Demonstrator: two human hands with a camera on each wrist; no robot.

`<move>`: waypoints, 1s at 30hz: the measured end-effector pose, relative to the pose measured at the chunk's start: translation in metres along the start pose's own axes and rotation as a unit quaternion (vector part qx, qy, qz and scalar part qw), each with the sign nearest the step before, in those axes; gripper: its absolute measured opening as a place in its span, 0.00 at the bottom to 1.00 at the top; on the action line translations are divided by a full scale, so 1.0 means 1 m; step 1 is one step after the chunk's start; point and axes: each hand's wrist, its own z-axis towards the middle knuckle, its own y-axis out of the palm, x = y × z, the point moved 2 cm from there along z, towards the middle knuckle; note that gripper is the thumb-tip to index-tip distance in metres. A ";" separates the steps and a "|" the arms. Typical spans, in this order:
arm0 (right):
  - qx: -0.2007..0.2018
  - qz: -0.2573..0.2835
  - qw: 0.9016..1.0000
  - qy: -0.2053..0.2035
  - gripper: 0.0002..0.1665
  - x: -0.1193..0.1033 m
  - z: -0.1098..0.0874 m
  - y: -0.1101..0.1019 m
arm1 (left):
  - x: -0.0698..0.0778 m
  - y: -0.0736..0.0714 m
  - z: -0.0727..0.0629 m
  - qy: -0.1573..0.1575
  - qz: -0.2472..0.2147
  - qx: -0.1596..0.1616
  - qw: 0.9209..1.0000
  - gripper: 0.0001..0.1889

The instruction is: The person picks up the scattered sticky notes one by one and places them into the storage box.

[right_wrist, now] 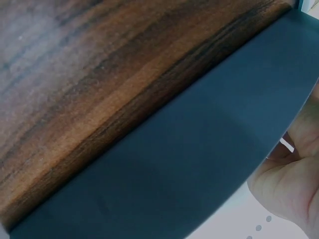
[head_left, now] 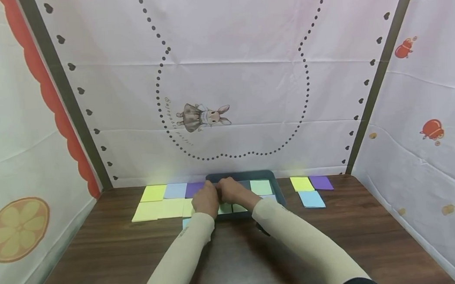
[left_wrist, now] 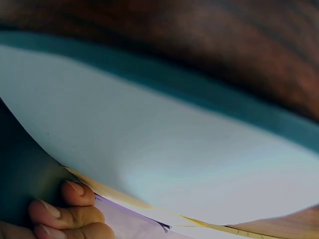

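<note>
A dark blue-grey tray [head_left: 237, 175] stands at the back of the table, with a pale green paper square [head_left: 260, 187] and other squares inside. Over its left part my left hand [head_left: 206, 199] and right hand [head_left: 232, 190] meet, nearly touching. The left wrist view shows the left fingers [left_wrist: 72, 216] bent and bunched beside the tray's dark inside. Behind the tray wall [right_wrist: 159, 149], the right hand [right_wrist: 294, 174] appears with its thumb and fingers bent close together. Whatever lies between the fingertips of either hand is hidden.
Left of the tray lie yellow [head_left: 153, 193], light blue [head_left: 175, 190] and purple [head_left: 194, 188] squares, with pale yellow ones [head_left: 145, 211] in front. To its right are yellow [head_left: 301, 184], purple [head_left: 321, 182] and blue [head_left: 311, 199] squares. A printed cloth [head_left: 232, 85] hangs behind.
</note>
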 end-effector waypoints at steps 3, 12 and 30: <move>0.000 -0.007 1.000 -0.006 0.13 0.002 0.000 0.002 | 0.000 -0.003 -0.003 -0.002 -0.005 -0.003 1.000 0.08; 0.002 0.018 0.999 -0.034 0.12 0.002 -0.019 -0.016 | -0.009 0.016 0.005 0.010 0.007 -0.009 1.000 0.12; 0.110 0.074 0.989 0.058 0.13 0.014 -0.082 -0.106 | -0.005 0.010 0.006 0.021 0.018 -0.009 1.000 0.12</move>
